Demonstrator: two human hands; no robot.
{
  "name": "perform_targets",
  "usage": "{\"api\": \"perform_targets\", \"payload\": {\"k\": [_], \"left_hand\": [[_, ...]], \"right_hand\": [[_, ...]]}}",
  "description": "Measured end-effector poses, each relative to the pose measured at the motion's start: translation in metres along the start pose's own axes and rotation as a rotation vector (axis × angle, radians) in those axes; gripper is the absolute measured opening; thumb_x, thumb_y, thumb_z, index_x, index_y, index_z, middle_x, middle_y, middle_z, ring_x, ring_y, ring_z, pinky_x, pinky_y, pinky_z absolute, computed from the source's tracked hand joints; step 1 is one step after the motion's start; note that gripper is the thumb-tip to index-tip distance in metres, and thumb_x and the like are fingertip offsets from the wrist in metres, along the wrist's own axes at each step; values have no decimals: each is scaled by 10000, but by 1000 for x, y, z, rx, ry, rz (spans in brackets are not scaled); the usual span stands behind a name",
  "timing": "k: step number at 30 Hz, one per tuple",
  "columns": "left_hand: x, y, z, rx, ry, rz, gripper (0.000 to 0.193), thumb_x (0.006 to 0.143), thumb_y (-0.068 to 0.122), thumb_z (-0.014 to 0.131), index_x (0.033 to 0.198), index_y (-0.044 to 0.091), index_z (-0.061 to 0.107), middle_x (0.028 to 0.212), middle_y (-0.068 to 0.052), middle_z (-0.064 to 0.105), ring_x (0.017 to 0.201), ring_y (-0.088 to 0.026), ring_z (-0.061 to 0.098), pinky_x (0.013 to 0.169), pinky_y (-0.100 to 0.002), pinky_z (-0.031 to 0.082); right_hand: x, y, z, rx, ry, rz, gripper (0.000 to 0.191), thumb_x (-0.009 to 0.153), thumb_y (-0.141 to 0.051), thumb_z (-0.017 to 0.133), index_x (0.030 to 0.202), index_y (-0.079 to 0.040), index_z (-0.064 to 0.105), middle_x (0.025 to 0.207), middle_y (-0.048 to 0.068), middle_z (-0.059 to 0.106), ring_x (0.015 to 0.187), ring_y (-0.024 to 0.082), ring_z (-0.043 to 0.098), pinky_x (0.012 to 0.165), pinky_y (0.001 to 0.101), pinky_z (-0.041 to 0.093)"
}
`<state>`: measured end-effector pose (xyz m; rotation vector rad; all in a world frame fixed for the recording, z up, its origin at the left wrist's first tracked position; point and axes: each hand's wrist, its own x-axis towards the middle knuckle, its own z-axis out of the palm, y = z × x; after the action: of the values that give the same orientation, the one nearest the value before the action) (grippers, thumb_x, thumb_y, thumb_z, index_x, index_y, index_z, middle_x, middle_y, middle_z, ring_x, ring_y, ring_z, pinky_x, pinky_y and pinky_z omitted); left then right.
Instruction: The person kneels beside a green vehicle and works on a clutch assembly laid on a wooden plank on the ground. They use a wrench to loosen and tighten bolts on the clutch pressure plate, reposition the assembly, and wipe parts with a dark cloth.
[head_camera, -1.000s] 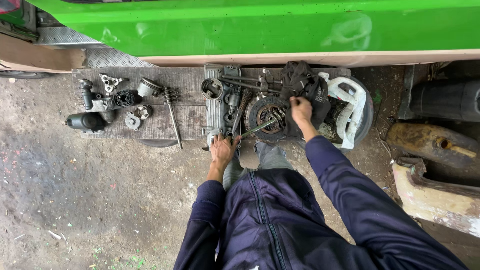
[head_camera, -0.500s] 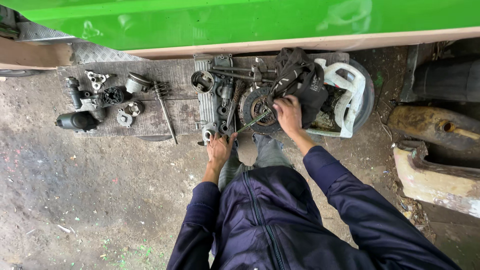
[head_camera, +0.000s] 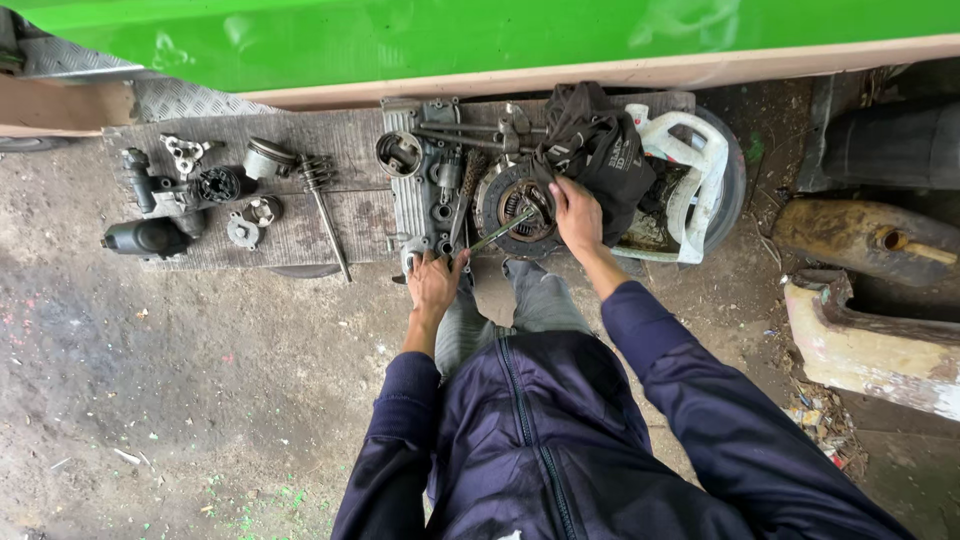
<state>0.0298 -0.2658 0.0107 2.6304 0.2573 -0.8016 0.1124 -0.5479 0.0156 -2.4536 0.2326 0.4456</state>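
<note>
- The left hand (head_camera: 432, 283) rests at the near edge of a wooden board (head_camera: 290, 235), its fingers curled around the lower end of a thin metal rod (head_camera: 497, 232), which it grips.
- The rod runs up and to the right from that hand, and its far end lies across a round clutch disc (head_camera: 515, 205).
- The right hand (head_camera: 577, 215) sits on the right rim of the clutch disc, fingers bent down onto it; whether it truly clasps the disc or only presses on it cannot be told.
- The disc lies between the two hands, just above the left one and directly under the fingertips of the right.
- Touching the right hand from above is a bundle of dark cloth (head_camera: 600, 145), heaped against a white plastic jug (head_camera: 690, 175) that lies in a round tub (head_camera: 735, 190).
- Left of the disc, just above the left hand, stands a grey ribbed engine casing (head_camera: 420, 190).
- Farther left on the board, well apart from both hands, lie a piston (head_camera: 268, 157), a long bolt with a spring (head_camera: 325, 205), a small gear (head_camera: 218, 185) and a dark cylinder (head_camera: 148, 237).
- Green vehicle bodywork (head_camera: 450, 35) spans the top of the view.
</note>
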Motion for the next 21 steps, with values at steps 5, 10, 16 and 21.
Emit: {"api": "perform_targets", "payload": {"k": [5,10,16,21], "left_hand": [[1,-4,7,-58,-1,0,792,985,734,350,1119,77,771,1457,-281,527,1396,-551,399,1120,-625,352],[-1,-4,5,-57,38,10,797,976,738,342,1163,86,760,1438,-287,544,1389,-545,419,1139,-606,362],[2,-1,1,-45,-20,-27,823,942,761,311,1191,107,744,1459,-275,505,1415,-526,369,1122,-637,320],[3,-2,3,-53,-22,-19,851,959,776,295,1173,93,754,1462,-286,518,1416,-550,374,1138,-614,351]], "right_hand": [[-27,16,5,-309,274,-674,303,1065,-241,530,1272,-87,689,1305,101,709,1252,265,652,1096,451,489],[11,-9,6,-368,-14,-580,255,1044,-241,526,1142,-114,724,1168,68,758,1198,243,662,1137,458,456],[3,-6,-38,77,-36,141,326,1121,-337,482,1327,-165,668,1091,150,735,1029,308,719,923,464,564],[-15,25,-26,-92,89,-559,282,1098,-307,511,1167,-105,694,1285,96,720,1271,285,652,1141,451,458]]}}
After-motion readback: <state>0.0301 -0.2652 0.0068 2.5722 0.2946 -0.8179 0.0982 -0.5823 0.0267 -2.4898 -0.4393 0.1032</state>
